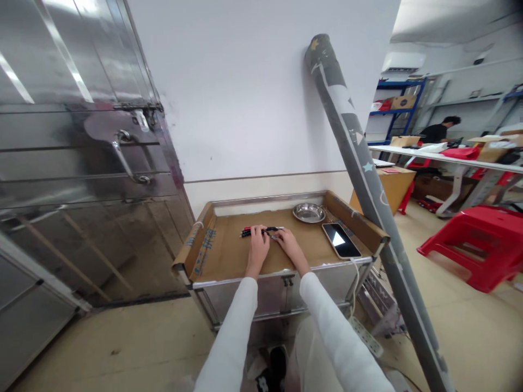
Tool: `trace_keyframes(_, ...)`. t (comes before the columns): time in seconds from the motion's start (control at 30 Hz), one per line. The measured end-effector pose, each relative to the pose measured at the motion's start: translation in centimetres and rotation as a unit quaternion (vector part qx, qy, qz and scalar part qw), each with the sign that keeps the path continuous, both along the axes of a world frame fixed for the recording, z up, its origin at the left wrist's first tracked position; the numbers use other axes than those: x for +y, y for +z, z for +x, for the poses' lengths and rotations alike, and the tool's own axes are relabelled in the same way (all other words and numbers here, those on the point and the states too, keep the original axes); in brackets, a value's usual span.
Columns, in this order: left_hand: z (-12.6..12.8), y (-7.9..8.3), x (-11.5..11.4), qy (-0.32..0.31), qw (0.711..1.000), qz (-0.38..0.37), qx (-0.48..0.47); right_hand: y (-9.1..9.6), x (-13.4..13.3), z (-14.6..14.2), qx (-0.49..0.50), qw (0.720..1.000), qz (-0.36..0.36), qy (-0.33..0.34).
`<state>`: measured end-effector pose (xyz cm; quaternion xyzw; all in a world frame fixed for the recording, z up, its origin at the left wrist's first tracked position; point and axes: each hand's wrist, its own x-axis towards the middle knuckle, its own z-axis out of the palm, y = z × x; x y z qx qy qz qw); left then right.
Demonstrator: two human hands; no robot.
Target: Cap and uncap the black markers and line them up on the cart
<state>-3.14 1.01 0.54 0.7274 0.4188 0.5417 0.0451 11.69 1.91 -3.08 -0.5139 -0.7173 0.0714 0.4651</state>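
Note:
Several pens (245, 233), black with one red among them, lie in a small bundle on the cardboard-lined top of a cart. My left hand (259, 246) is closed over this bundle, its fingers bent across the pens. Close by on the right, my right hand (289, 245) has its fingers pinched at the other ends, around what looks like a slim black pen. The fingers hide much of the pens, and their exact number cannot be made out.
A round metal dish (309, 213) stands at the back right of the cardboard lining (229, 256). Nearer lies a phone (341, 240) by a white cable (354, 283). A long grey roll (351, 141) leans at the right. A person (439, 132) sits far off behind a red stool (476, 239).

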Motion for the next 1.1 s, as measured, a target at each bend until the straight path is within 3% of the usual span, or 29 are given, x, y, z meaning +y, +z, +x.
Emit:
trace_keyframes(0.27, 0.0, 0.7, -1.1, 0.019, 1.0, 0.009, 0.001, 0.3, -0.4, -0.1, 0.001, 1.0, 0.0, -0.018)
trace_keyframes(0.5, 0.1, 0.8, -1.1, 0.029, 1.0, 0.008, -0.005, 0.4, -0.8, -0.1, -0.063, 0.992, -0.009, -0.105)
trace_keyframes(0.83, 0.1, 0.6, -0.8, 0.035, 0.999, 0.004, -0.023, 0.4, -0.9, -0.1, -0.07, 0.991, 0.001, -0.118)
trace_keyframes(0.97, 0.1, -0.3, 0.2, 0.014, 0.999, -0.023, -0.017, 0.7, -1.0, 0.0, -0.046, 0.989, -0.02, -0.138)
trace_keyframes(1.1, 0.0, -1.1, 0.9, -0.05, 0.996, -0.059, 0.038, 1.2, -1.2, -0.1, -0.051, 0.986, 0.033, -0.153)
